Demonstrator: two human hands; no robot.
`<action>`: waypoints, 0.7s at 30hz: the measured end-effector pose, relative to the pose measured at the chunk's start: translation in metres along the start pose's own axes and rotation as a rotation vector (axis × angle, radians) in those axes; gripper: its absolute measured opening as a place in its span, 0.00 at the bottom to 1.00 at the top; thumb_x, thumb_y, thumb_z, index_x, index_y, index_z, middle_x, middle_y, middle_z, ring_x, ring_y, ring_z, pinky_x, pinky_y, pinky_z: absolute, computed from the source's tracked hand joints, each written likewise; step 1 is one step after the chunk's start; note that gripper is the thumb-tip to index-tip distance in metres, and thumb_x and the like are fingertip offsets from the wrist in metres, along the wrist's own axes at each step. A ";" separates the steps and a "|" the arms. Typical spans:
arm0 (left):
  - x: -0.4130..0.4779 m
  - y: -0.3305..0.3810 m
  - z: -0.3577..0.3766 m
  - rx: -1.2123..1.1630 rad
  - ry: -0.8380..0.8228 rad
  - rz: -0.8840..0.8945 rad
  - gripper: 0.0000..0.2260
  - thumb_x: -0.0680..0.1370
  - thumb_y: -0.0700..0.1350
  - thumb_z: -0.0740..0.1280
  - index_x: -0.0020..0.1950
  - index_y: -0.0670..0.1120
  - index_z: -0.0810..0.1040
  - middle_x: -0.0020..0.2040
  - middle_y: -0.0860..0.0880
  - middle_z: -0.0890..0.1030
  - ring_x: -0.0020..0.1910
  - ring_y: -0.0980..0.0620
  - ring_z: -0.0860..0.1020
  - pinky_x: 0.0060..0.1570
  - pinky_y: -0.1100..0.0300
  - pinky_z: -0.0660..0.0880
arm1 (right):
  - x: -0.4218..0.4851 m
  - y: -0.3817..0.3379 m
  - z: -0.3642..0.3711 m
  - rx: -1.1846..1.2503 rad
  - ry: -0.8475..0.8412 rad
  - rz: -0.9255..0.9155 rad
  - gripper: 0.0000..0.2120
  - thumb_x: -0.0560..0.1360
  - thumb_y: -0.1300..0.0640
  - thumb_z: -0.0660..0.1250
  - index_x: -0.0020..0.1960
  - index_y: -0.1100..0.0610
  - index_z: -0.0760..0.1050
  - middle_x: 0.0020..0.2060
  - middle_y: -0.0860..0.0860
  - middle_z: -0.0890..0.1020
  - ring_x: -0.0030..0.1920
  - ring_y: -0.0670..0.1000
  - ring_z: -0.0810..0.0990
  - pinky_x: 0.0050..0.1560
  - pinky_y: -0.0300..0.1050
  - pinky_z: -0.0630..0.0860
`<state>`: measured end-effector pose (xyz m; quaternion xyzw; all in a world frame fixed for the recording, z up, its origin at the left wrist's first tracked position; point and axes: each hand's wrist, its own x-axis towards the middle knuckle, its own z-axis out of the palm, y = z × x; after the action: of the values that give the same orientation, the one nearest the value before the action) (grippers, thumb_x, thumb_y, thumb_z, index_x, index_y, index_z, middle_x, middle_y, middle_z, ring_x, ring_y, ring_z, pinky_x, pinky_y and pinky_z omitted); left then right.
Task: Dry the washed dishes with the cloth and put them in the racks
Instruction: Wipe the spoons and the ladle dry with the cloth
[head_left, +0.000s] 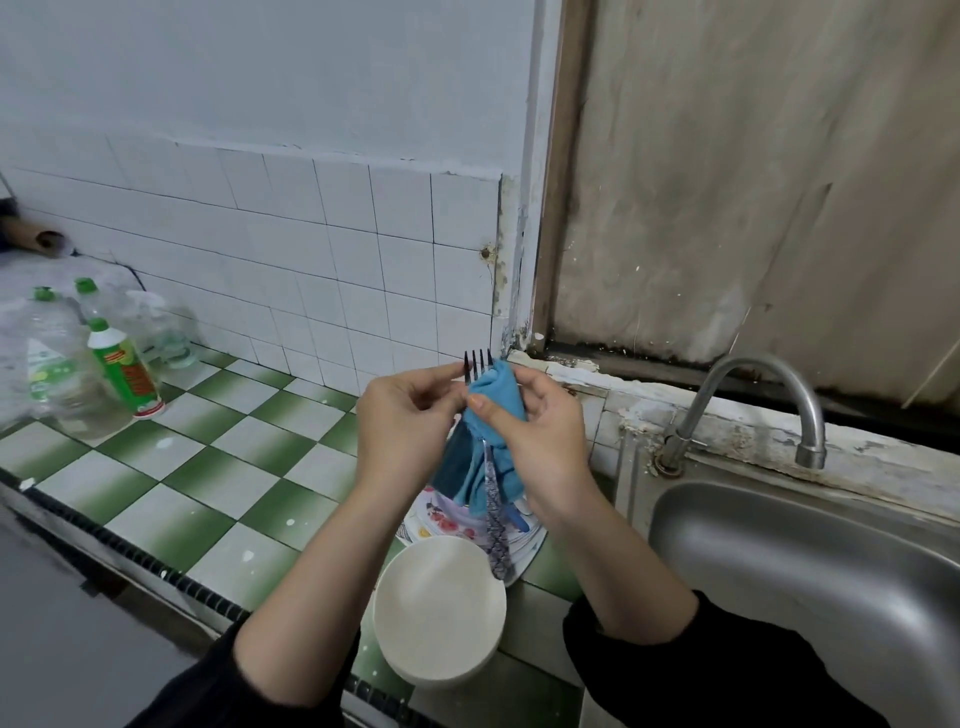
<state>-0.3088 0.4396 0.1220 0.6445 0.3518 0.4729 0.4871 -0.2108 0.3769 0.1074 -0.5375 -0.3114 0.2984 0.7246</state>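
Danger of dropping the fork (493, 519): probably wet, pinched only near the tines, handle hanging free. Would fall on the plate (421, 519) and bowl (441, 649) below, near the front edge of the counter (218, 467), just beside the sink (753, 545). Could also prick a finger on the upturned tines while rubbing.

Left hand (402, 421): fingers curled, pinching the fork's neck. Right hand (540, 431): closed round the blue cloth (496, 400), thumb pressing it onto the fork. Fork upright between both hands, above the plate.

A single head-worn wide-angle camera is looking forward and down, sitting close above the counter (171, 467). It is facing the tiled wall (311, 234) at twelve o'clock; the sink (779, 571) is lying at four o'clock.
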 end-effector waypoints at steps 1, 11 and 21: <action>-0.002 0.002 -0.002 0.066 -0.014 0.020 0.13 0.75 0.37 0.72 0.51 0.56 0.83 0.41 0.56 0.85 0.36 0.60 0.81 0.49 0.58 0.80 | 0.001 0.002 0.000 0.002 0.024 -0.002 0.16 0.71 0.66 0.74 0.56 0.56 0.76 0.50 0.55 0.84 0.50 0.54 0.85 0.49 0.48 0.82; -0.046 -0.013 0.003 0.246 -0.249 0.063 0.40 0.71 0.41 0.76 0.71 0.67 0.56 0.61 0.66 0.74 0.55 0.72 0.73 0.55 0.67 0.75 | 0.017 -0.004 0.001 0.338 0.397 -0.037 0.14 0.74 0.66 0.71 0.58 0.57 0.73 0.45 0.50 0.84 0.49 0.52 0.85 0.49 0.46 0.82; -0.041 -0.009 -0.003 0.186 -0.414 0.001 0.42 0.77 0.32 0.66 0.72 0.67 0.45 0.34 0.50 0.84 0.26 0.52 0.79 0.28 0.63 0.74 | 0.046 -0.021 -0.022 0.426 0.582 -0.123 0.12 0.74 0.65 0.71 0.54 0.57 0.72 0.46 0.47 0.82 0.46 0.46 0.83 0.50 0.45 0.81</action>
<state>-0.3241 0.4052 0.1030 0.7700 0.2862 0.2963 0.4873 -0.1628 0.3935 0.1288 -0.4171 -0.0547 0.1470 0.8952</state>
